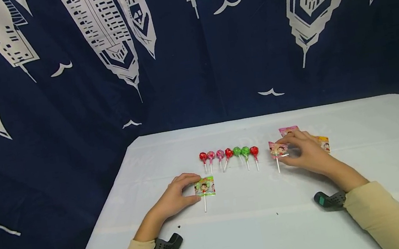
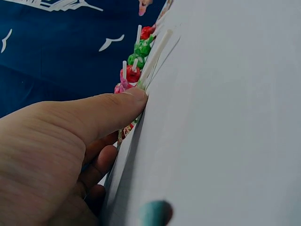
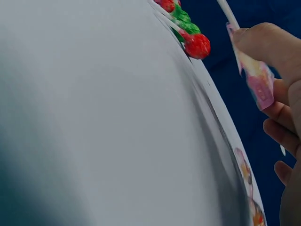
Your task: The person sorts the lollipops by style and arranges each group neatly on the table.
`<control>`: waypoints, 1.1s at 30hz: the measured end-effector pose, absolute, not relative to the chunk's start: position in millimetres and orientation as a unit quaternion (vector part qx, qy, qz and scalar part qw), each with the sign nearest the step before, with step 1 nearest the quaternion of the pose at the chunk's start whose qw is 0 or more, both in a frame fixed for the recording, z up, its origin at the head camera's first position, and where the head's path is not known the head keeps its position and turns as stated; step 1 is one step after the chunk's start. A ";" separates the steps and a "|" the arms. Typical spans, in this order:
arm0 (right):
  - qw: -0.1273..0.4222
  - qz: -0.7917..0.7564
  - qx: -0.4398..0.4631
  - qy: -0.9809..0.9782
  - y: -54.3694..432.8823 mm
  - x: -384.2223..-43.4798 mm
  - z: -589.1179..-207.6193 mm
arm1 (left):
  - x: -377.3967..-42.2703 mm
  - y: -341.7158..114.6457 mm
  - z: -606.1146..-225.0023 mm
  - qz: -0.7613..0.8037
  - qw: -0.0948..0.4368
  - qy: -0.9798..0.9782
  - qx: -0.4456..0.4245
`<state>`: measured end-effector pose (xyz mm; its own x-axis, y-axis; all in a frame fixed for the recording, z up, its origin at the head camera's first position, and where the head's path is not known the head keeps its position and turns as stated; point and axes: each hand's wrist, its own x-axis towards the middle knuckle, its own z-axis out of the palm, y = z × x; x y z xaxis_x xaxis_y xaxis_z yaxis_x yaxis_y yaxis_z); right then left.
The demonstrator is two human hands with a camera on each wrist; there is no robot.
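My left hand (image 1: 174, 195) pinches a flat lollipop in a green printed wrapper (image 1: 204, 187) by its left side, low over the table, its white stick pointing toward me. In the left wrist view the thumb (image 2: 110, 109) lies along the wrapper's edge beside the stick. On the other side, my right hand (image 1: 307, 152) grips a lollipop in a pink printed wrapper (image 1: 278, 149) between thumb and fingers, its stick hanging down. The right wrist view shows this pink wrapper (image 3: 260, 84) held off the tabletop. Behind that hand lie another pink-wrapped piece (image 1: 288, 130) and a partly hidden orange-wrapped one (image 1: 324, 143).
Between the hands, several round lollipops stretch in a row: a red one (image 1: 203, 156) at the left end, then pink, red and green ones, and a red one (image 1: 254, 150) at the right end. They lie on a white table (image 1: 247, 238) before a dark blue printed curtain (image 1: 192, 78).
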<state>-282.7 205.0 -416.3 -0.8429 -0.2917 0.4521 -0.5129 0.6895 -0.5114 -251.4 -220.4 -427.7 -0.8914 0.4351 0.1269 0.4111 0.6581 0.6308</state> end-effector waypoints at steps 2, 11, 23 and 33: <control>0.180 0.333 0.233 -0.896 198.2 -281.0 -413.0 | -250.6 -220.6 -427.4 0.344 0.018 0.910 0.232; 0.170 0.358 0.265 -0.879 164.1 -269.3 -399.8 | -250.3 -219.8 -426.0 0.345 0.023 0.910 0.229; 0.202 0.346 0.325 -0.857 116.0 -252.7 -398.9 | -250.1 -221.3 -424.0 0.335 0.017 0.913 0.233; 0.197 0.318 0.336 -0.865 88.5 -248.2 -404.5 | -250.8 -221.8 -423.4 0.340 0.026 0.912 0.229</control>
<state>-248.2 88.5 -404.5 -0.6966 -0.4556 0.5542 -0.7060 0.5727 -0.4166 -250.8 -221.8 -423.4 -0.8933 0.4360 0.1090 0.4009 0.6636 0.6315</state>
